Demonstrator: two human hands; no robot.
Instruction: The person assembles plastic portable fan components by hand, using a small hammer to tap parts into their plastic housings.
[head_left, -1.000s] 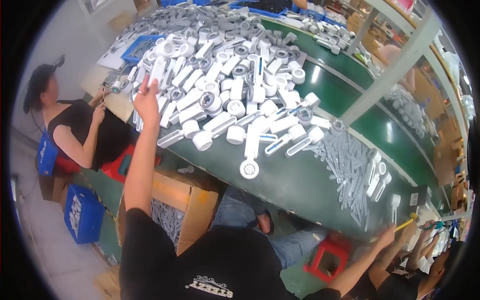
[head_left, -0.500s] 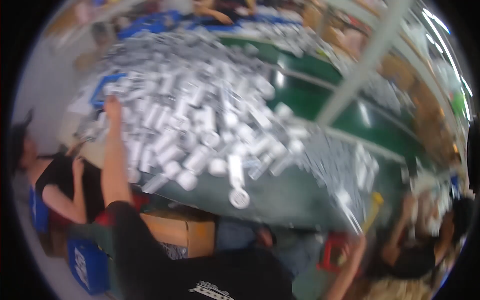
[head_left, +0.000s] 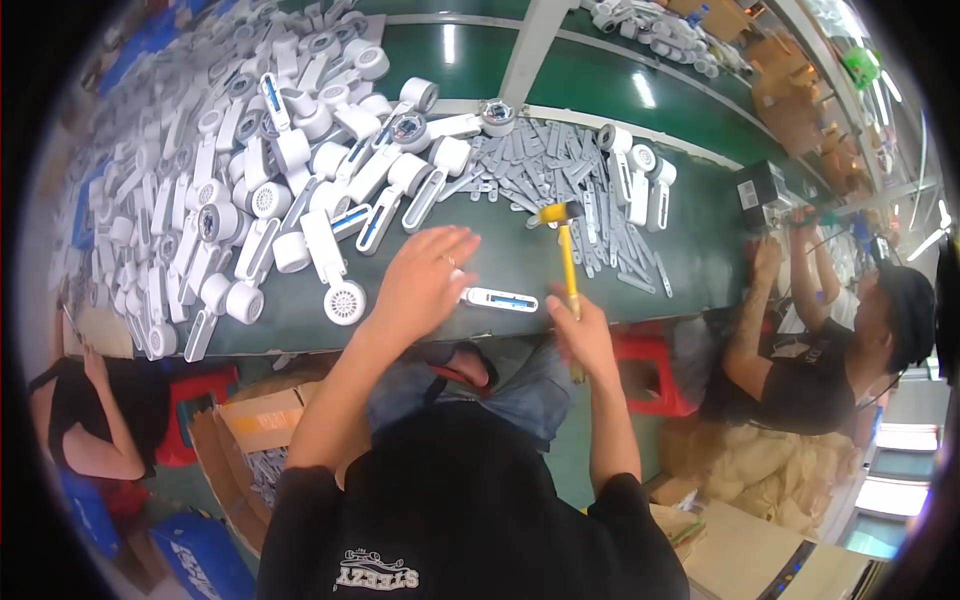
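Observation:
Over the near edge of the green-topped table, my left hand (head_left: 428, 283) curls around one end of a white handheld fan housing (head_left: 502, 300). Its handle sticks out to the right and shows a blue strip inside a slot. The end under my palm is hidden. My right hand (head_left: 583, 335) is closed around the yellow handle of a hammer (head_left: 568, 255), just right of the housing. The hammer stands head up, its yellow-and-black head above the table. Past it lies a heap of flat grey strips (head_left: 545, 165).
A large pile of white fan housings (head_left: 270, 200) covers the table's left side. A few more housings (head_left: 640, 175) lie right of the strips. A post rises at the back. Co-workers sit left and right (head_left: 810, 350). An open carton (head_left: 265, 420) and red stools stand below.
The view has turned to the right. My left hand has come back from the pile's far left side to a housing in front of me. My right hand, with the hammer, is now over the table edge.

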